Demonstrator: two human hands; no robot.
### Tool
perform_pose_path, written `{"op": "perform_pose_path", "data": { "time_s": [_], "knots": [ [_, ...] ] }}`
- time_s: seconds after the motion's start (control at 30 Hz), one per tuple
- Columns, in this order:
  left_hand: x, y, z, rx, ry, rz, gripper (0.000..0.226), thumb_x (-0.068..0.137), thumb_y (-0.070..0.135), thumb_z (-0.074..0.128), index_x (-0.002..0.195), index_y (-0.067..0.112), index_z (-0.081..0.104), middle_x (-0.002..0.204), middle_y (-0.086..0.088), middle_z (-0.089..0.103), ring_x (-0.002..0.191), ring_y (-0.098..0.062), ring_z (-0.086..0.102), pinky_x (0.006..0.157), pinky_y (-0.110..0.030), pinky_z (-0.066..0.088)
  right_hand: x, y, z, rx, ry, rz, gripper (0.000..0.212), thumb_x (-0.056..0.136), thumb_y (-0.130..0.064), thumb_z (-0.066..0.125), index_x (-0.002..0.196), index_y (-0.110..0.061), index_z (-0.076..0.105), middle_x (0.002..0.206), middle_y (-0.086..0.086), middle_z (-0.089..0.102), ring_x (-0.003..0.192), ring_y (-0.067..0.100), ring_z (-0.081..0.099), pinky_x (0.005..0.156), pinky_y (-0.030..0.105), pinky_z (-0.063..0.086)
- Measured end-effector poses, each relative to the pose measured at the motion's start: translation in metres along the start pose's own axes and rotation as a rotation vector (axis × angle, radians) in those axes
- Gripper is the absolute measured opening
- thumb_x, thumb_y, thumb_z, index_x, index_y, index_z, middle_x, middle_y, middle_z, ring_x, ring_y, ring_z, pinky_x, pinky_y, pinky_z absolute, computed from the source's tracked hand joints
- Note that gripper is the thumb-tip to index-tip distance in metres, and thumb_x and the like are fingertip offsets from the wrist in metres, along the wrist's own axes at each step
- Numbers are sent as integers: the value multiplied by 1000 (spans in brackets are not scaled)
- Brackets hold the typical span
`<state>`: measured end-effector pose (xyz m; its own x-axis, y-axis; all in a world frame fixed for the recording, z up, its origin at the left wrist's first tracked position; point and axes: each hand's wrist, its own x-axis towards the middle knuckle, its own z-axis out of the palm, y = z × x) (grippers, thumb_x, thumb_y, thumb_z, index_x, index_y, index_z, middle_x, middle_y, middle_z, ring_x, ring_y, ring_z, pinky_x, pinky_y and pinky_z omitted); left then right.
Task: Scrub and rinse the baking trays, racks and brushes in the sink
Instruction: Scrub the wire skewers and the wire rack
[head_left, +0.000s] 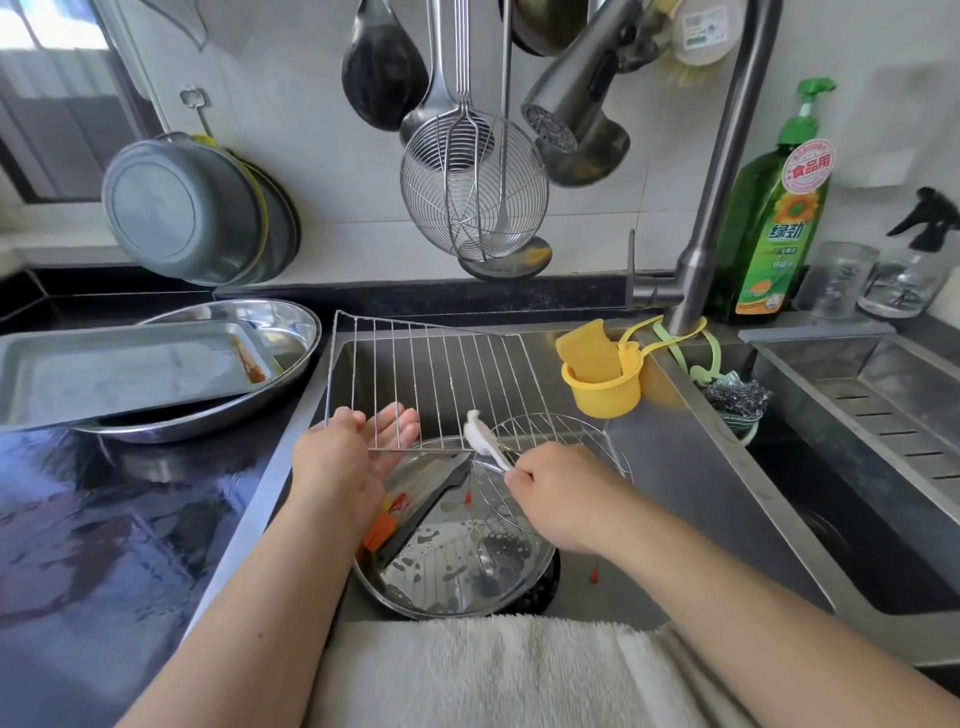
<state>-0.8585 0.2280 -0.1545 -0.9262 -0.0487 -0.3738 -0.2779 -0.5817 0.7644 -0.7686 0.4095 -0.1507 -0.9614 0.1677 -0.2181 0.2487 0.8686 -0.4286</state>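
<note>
A rectangular wire rack (441, 374) stands tilted in the sink (685, 467). My left hand (353, 457) holds its near left corner, fingers behind the wires and thumb in front. My right hand (556, 493) pinches a small white brush (483, 436), whose head touches the rack's lower edge. Below them lie a round wire rack (550, 431) and a large steel pan (457, 566) with soapy water. In the pan sit a dark tray (426, 493) and an orange silicone brush (379, 535).
On the black counter to the left, a grey baking tray (119, 374) with brown residue lies in an oval steel dish (291, 322). The faucet (576, 109), hanging strainers and ladles hover above. A yellow sponge cup (597, 384), a green soap bottle (779, 218) and a white towel (493, 670) border the sink.
</note>
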Motion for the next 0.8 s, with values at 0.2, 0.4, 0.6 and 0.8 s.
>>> {"op": "perform_pose_path", "data": {
  "time_s": [0.2,0.4,0.6,0.8],
  "knots": [
    [-5,0,4,-24,6,-32,13,111,3,34,106,7,44,112,-34,67,96,-42,75,79,-46,64,5,12,-15,-30,88,121,26,107,-25,40,90,-21,60,95,5,57,90,28,56,70,30,44],
    [-2,4,2,-67,58,-43,17,112,4,32,101,8,44,117,-36,64,97,-44,73,78,-49,63,5,4,-11,138,108,-3,38,105,-33,44,73,-16,56,76,4,58,69,23,52,54,30,35],
    [-4,-5,4,6,-6,-43,11,111,5,34,108,6,45,114,-35,67,93,-42,76,74,-47,65,12,14,-14,56,117,98,37,102,-31,49,67,-18,47,69,1,53,63,22,50,50,28,30],
    [-6,-3,4,25,-8,-34,14,112,5,34,104,8,45,110,-33,67,92,-41,76,70,-46,66,3,-1,-3,134,12,-31,36,102,-31,51,69,-18,51,66,0,52,57,19,46,49,27,31]
  ]
}}
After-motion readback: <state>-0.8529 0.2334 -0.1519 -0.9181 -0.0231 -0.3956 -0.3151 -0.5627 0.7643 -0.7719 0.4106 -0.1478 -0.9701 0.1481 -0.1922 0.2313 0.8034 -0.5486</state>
